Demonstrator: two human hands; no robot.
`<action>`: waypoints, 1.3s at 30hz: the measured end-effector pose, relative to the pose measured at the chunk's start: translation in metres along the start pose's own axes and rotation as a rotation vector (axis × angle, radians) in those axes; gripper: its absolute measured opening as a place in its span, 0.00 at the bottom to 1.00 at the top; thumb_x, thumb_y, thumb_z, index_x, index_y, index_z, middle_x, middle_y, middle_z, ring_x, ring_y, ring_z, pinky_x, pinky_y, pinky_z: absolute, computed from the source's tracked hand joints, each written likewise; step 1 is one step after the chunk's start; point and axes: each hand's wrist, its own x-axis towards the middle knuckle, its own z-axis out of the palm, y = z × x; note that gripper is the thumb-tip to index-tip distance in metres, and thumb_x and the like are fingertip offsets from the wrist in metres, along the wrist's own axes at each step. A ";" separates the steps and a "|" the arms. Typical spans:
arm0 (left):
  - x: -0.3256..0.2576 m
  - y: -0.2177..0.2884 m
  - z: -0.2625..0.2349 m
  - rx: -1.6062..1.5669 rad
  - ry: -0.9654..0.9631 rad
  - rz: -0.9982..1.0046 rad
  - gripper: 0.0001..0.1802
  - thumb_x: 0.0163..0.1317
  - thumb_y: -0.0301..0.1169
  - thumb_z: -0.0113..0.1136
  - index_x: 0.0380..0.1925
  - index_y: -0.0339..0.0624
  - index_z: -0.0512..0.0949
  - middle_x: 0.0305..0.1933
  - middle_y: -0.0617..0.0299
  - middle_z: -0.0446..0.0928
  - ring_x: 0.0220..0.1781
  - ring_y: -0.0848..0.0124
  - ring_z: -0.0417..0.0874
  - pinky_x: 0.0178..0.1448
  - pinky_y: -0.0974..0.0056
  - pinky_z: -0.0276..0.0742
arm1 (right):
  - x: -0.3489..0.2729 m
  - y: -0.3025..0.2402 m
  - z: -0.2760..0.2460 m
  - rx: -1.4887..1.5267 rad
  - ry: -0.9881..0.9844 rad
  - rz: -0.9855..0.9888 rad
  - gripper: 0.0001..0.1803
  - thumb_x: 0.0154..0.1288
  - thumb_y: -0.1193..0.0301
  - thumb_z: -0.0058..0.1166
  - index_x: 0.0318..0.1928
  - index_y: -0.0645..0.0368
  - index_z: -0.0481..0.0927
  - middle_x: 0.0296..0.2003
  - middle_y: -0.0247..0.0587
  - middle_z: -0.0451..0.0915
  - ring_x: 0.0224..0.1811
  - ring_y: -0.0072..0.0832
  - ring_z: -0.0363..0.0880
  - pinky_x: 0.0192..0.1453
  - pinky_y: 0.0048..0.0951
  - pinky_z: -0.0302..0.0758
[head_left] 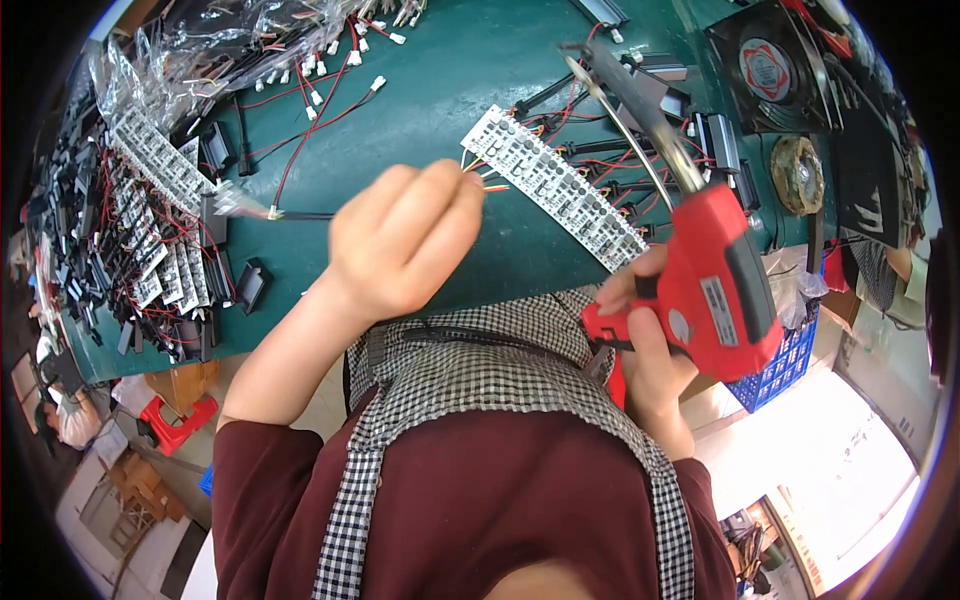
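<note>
My left hand [405, 240] is closed in a pinch on a black cable [305, 215]. Its thin coloured wire ends [494, 187] stick out past my fingertips, beside the left end of a white circuit board strip [560, 185]. Gripped in my right hand [655, 350] is a red soldering gun [725, 285] with a black grip pad. Its metal tip points up and away, over the wires behind the strip. Several black cables with red wires run from the strip's far edge.
A heap of black housings and boards [150, 240] covers the table's left side. Wires with white connectors [315, 95] and clear plastic bags [180, 70] lie at the back left. Far right stand a square black fan [765, 70] and a round amber lump [797, 175].
</note>
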 end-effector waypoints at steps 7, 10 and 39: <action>-0.015 0.009 0.034 0.086 -0.205 -0.020 0.07 0.41 0.25 0.59 0.24 0.41 0.74 0.30 0.66 0.68 0.24 0.78 0.68 0.17 0.76 0.64 | -0.021 0.003 -0.024 -0.025 -0.063 0.108 0.27 0.57 0.67 0.60 0.51 0.72 0.65 0.41 0.48 0.72 0.30 0.32 0.76 0.33 0.29 0.76; -0.016 0.008 0.040 0.073 -0.143 -0.039 0.06 0.41 0.25 0.59 0.22 0.42 0.74 0.30 0.67 0.69 0.24 0.78 0.68 0.17 0.76 0.62 | -0.024 -0.004 -0.035 0.010 -0.175 0.268 0.25 0.54 0.72 0.54 0.54 0.63 0.67 0.37 0.45 0.78 0.36 0.26 0.75 0.42 0.27 0.72; -0.015 0.015 0.039 0.102 -0.172 -0.095 0.05 0.37 0.28 0.56 0.17 0.45 0.70 0.28 0.67 0.66 0.24 0.78 0.66 0.16 0.77 0.62 | -0.042 0.030 -0.055 -0.380 -0.099 0.184 0.28 0.56 0.52 0.61 0.46 0.63 0.77 0.26 0.32 0.78 0.33 0.28 0.77 0.48 0.33 0.71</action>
